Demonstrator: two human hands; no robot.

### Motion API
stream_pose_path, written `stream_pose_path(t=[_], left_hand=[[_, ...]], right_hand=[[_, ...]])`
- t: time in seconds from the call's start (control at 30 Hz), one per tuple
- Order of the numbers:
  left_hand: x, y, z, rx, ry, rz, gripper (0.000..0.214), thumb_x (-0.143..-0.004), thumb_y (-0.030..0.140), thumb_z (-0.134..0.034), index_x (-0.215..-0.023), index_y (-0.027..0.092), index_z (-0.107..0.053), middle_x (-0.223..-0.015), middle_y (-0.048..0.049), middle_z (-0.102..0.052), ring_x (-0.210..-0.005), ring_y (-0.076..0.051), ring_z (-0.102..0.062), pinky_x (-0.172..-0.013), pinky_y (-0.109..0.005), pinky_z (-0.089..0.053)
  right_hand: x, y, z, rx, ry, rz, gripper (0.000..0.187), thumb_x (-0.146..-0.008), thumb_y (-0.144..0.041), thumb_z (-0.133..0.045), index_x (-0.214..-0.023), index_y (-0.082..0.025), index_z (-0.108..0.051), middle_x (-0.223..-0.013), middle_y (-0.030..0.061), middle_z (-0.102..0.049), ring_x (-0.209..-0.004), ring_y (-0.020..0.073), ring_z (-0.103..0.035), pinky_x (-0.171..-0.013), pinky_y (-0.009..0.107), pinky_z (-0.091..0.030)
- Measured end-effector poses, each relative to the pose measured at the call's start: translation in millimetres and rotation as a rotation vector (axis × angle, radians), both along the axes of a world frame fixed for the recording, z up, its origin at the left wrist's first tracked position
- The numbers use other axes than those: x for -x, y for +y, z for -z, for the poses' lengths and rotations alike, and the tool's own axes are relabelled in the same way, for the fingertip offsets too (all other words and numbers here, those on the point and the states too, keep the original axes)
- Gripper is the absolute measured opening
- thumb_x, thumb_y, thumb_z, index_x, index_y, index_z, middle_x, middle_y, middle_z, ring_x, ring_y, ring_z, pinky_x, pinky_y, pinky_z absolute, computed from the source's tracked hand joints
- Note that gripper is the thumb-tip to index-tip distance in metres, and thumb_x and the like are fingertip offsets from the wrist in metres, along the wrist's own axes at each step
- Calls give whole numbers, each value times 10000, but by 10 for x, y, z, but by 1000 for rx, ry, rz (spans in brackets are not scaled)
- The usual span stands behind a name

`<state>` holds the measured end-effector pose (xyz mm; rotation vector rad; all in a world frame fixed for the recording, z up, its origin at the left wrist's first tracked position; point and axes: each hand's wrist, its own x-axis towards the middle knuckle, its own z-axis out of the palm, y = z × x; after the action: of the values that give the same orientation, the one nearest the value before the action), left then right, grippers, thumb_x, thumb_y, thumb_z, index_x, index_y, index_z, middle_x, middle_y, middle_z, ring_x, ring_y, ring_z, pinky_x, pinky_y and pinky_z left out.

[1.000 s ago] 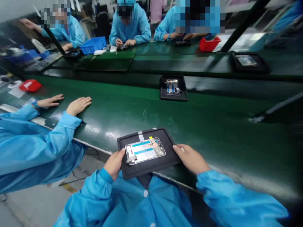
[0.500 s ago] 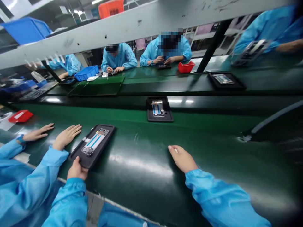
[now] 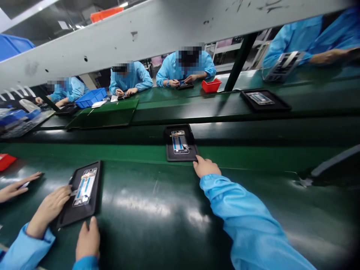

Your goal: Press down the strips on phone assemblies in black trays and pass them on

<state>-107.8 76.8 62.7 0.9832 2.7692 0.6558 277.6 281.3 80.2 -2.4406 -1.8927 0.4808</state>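
Note:
My right hand (image 3: 206, 167) reaches across the green belt (image 3: 157, 202), its fingers curled on the near right corner of a black tray (image 3: 168, 150) that carries a phone frame (image 3: 179, 142). My left hand (image 3: 88, 240) lies flat on the belt at the lower left, fingers stretched out and holding nothing. It sits just behind a second black tray (image 3: 95, 195) with a phone frame (image 3: 84, 186). A co-worker's hand (image 3: 49, 210) rests on that tray's left edge.
The co-worker's other hand (image 3: 17, 185) lies on the belt at far left, near a red bin (image 3: 5, 160). Another tray (image 3: 264, 100) sits on the far belt. Several people in blue coats work opposite, beside a blue bin (image 3: 91, 97) and a red bin (image 3: 210, 85).
My left hand has let go of the near tray, which now lies further left under the co-worker's hand. My right hand has moved forward to the far tray's corner.

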Motion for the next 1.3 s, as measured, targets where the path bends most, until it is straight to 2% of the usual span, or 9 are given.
stream_pose_path(t=[0.1,0.3,0.4,0.53,0.67,0.77,0.87,1.07,1.3], left_hand=[[-215,-219,184,3,-209,-38,470,-668,558,-363,-899,192,-548,-1106,-90,-599,-1162,-280,-444,-998,-404,-351],[-579,-370,95,-104,-417,25,484,-674,496,-409,-939,142,-603,-1125,-115,-588,-1144,-278,-463,-1021,-405,-327],[-896,-396,120,-139,-453,162,467,-690,478,-420,-949,143,-617,-1095,-110,-605,-1109,-270,-498,-988,-384,-378],[-1423,-490,196,-120,-362,462,514,-769,448,-381,-1106,101,-556,-1112,-152,-582,-1080,-262,-519,-948,-389,-411],[-1814,-645,241,-137,-44,596,513,-828,372,-379,-1210,39,-455,-1076,-210,-548,-1087,-295,-489,-939,-481,-376],[-1868,-687,291,-89,102,659,438,-853,262,-325,-1190,20,-465,-1097,-219,-517,-1102,-299,-467,-973,-516,-310],[-1766,-706,318,-53,97,747,424,-849,224,-316,-1204,39,-454,-1106,-199,-519,-1086,-280,-477,-967,-494,-332],[-1579,-832,270,7,61,803,422,-850,216,-309,-1206,47,-461,-1177,-199,-505,-1143,-278,-443,-992,-482,-316],[-1372,-868,245,84,68,843,406,-837,151,-330,-1212,69,-464,-1223,-170,-497,-1162,-243,-442,-981,-393,-374]], right_hand=[[64,108,-45,22,-26,-73,412,-885,-381,-304,-1249,-260,-457,-1089,154,-532,-942,288,-551,-693,346,-422],[205,-173,-283,-131,-76,-280,393,-902,-349,-273,-1138,-170,-531,-985,162,-582,-868,287,-571,-681,347,-408],[273,-715,-320,-159,-105,-457,357,-890,-368,-324,-966,-154,-600,-849,144,-615,-791,271,-588,-659,335,-404],[402,-1809,-96,-78,7,-648,275,-865,-353,-414,-812,-181,-622,-772,90,-634,-763,240,-593,-655,311,-408],[531,-2861,86,61,240,-771,235,-867,-334,-429,-903,-221,-631,-832,49,-650,-787,206,-592,-702,299,-407],[524,-3237,81,165,426,-893,247,-870,-359,-427,-933,-245,-637,-853,29,-656,-803,184,-589,-730,291,-401],[416,-3306,27,119,451,-776,299,-893,-347,-372,-971,-226,-634,-886,41,-657,-824,184,-585,-744,292,-413],[147,-3197,-70,-235,155,-456,397,-873,-356,-403,-1187,-150,-531,-1188,138,-530,-993,248,-534,-833,342,-417],[20,-3137,55,-77,88,-740,300,-887,-283,-368,-956,-188,-644,-887,84,-655,-817,218,-593,-746,333,-434]])
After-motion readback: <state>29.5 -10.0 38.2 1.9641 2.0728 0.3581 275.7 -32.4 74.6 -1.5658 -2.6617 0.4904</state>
